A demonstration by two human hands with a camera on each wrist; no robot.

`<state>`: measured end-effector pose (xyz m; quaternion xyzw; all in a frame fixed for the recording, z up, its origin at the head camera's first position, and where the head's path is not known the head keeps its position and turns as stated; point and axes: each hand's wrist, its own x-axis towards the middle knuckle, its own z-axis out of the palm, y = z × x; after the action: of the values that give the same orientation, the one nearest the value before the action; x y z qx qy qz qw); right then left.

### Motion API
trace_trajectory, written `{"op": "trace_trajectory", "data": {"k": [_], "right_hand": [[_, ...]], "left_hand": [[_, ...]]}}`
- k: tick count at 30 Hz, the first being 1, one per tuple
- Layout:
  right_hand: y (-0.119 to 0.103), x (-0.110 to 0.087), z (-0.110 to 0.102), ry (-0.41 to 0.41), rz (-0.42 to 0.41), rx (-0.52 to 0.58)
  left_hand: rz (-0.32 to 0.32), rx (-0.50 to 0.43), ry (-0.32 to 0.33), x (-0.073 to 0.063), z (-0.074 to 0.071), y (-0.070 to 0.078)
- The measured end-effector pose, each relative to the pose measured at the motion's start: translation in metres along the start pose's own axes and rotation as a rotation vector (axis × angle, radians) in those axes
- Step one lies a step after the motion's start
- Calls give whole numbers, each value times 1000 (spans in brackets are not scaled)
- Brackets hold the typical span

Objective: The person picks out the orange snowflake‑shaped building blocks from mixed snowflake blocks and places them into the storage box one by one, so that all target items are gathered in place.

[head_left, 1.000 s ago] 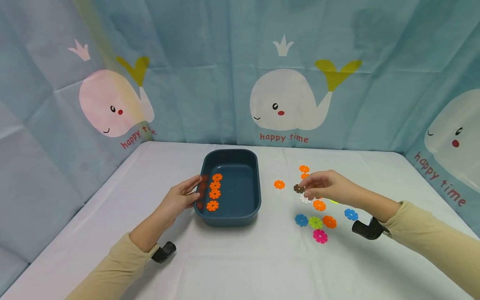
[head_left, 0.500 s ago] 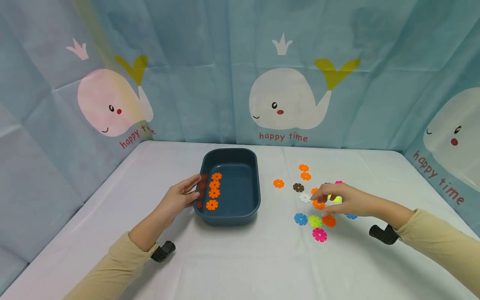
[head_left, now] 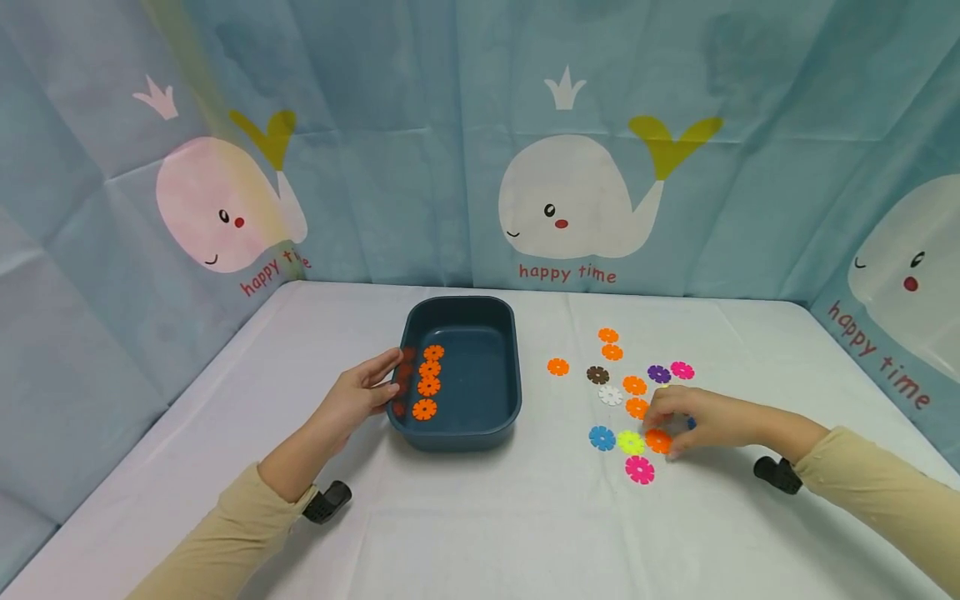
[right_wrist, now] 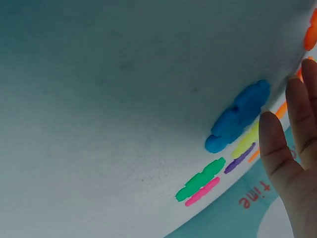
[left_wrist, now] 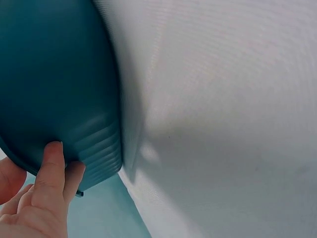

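My left hand [head_left: 360, 392] holds the left rim of a dark blue rectangular plastic tub [head_left: 453, 442]. In the left wrist view, fingers [left_wrist: 49, 173] lie against the tub's outer wall. Inside the tub, several orange notched discs [head_left: 429, 386] stand in a row by the left wall. My right hand [head_left: 697, 417] is low over the loose discs, thumb and fingers spread around an orange notched disc [head_left: 658, 442] lying on the table. A blue disc [right_wrist: 237, 116] shows beside the fingertips in the right wrist view; the hand partly hides it from the head.
Around the right hand lie a brown disc [head_left: 597, 375], a white disc [head_left: 611, 395], a purple disc [head_left: 658, 374], a yellow-green disc [head_left: 630, 442] and a pink disc [head_left: 640, 470]. A green disc [right_wrist: 200, 179] shows farther off. A whale-print curtain [head_left: 435, 167] borders the white table [head_left: 480, 525].
My right hand has moved from beside the brown disc rightward and toward me, down to the orange disc near the front. The left hand and tub have stayed put.
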<state>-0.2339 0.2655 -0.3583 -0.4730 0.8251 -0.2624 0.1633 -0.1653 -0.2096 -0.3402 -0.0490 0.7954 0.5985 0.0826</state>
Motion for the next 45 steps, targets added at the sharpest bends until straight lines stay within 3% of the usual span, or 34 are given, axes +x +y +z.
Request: {"op": "trace_trajectory", "data": {"k": [10, 19, 35, 45], "right_hand": [[12, 6, -2, -75, 2, 4], [10, 9, -1, -112, 96, 62], [8, 8, 0, -94, 134, 67], [0, 9, 3, -83, 257, 58]], "left_hand": [[3, 6, 3, 0, 0, 1], [0, 8, 6, 1, 0, -1], [-5, 1, 2, 1, 0, -1], [-10, -2, 10, 1, 1, -1]]}}
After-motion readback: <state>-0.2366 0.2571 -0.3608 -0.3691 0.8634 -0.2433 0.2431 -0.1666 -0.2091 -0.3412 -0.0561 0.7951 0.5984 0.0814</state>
